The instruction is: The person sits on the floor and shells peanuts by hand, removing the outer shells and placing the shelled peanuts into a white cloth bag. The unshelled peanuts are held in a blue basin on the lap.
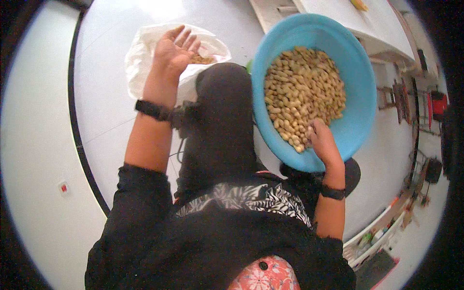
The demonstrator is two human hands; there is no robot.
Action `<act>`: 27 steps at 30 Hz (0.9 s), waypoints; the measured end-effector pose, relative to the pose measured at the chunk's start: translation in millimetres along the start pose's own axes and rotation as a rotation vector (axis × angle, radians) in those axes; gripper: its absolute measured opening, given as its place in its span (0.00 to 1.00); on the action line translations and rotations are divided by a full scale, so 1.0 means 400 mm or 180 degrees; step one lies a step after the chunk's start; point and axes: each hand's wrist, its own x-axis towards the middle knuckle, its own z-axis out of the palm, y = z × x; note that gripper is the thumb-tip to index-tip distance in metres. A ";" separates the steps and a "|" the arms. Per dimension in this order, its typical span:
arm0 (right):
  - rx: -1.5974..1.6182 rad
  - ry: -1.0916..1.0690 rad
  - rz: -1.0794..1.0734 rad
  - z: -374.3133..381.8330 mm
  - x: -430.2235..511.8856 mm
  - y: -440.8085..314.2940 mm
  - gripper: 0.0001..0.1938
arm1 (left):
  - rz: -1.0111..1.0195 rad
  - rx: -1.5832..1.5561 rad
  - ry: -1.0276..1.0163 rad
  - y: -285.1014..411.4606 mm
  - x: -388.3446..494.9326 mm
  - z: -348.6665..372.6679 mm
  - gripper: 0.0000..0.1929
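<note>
My left hand point(175, 50) is palm up over a white woven sack point(139, 61), fingers apart and nothing in it. Inside the open sack lies a small heap of brownish pieces point(200, 59), too blurred to tell more. A large blue plastic basin point(362, 90) leans at my right knee, holding many unshelled peanuts point(302, 83). My right hand point(322, 139) is in the basin at the near edge of the peanuts, thumb and fingers drawn together; whether a peanut is between them cannot be told. Both wrists wear black bands.
A white table point(380, 25) stands beyond the basin, with a yellow thing on top. Wooden and red chairs point(438, 105) are at the far right. A low white shelf point(377, 239) with assorted items lies lower right. A pale wall point(36, 145) rises on the left.
</note>
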 end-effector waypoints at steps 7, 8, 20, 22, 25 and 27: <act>0.0948 0.0667 0.0469 -0.035 0.016 -0.053 0.12 | -0.1137 0.0077 -0.2091 -0.194 -0.177 0.170 0.15; 0.0746 0.0798 0.0424 -0.049 0.018 -0.068 0.13 | -0.1316 0.0289 -0.2073 -0.245 -0.213 0.189 0.15; 0.1004 0.1566 0.0183 -0.109 0.001 -0.096 0.19 | -0.2147 0.1252 -0.1866 -0.489 -0.277 0.220 0.13; 0.0798 0.0800 0.0616 -0.113 -0.002 -0.044 0.21 | -0.2220 0.1024 -0.1292 -0.492 -0.262 0.207 0.08; 0.0514 0.0150 0.0928 -0.114 -0.013 0.033 0.27 | -0.2022 0.1089 -0.1042 -0.505 -0.251 0.188 0.08; 0.0104 0.0019 0.1065 -0.117 0.009 0.074 0.29 | -0.1912 0.1187 -0.1039 -0.521 -0.248 0.184 0.08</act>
